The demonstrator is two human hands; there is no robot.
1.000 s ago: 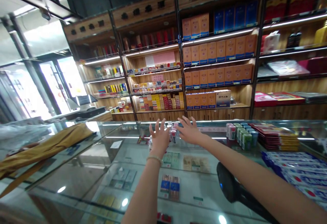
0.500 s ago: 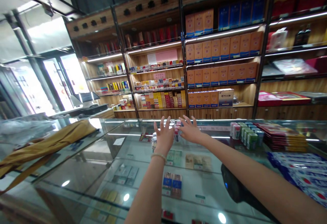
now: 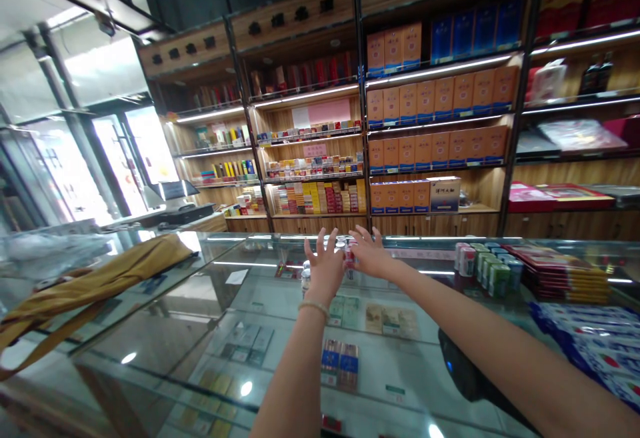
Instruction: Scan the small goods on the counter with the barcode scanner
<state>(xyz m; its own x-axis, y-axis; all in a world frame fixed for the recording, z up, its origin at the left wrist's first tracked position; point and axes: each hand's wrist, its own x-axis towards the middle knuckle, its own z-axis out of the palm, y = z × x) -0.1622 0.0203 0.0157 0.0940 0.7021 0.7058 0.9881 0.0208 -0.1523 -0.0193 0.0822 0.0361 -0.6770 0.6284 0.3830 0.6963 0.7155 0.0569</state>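
Observation:
Both my hands reach forward over the glass counter (image 3: 280, 318), at a cluster of small bottle-like containers. My left hand (image 3: 326, 265), with a pale bracelet at the wrist, has its fingers raised and apart. A white-capped container (image 3: 306, 278) stands just left of it. My right hand (image 3: 369, 255) is turned inward, fingers stretched and apart, beside pink containers (image 3: 351, 251) between the two hands. The hands partly hide the group, and I cannot tell how firmly they touch it.
Small green canisters (image 3: 499, 279), stacked red packs (image 3: 550, 271) and blue-white packets (image 3: 595, 345) lie at right. A black device (image 3: 457, 365) is under my right forearm. A mustard-coloured cloth item (image 3: 115, 278) lies at left. Boxed shelves (image 3: 435, 101) stand behind.
My hands have drawn slightly closer together around the containers, the pink ones now more covered. The whole view has shifted slightly, so the scene sits a little further right.

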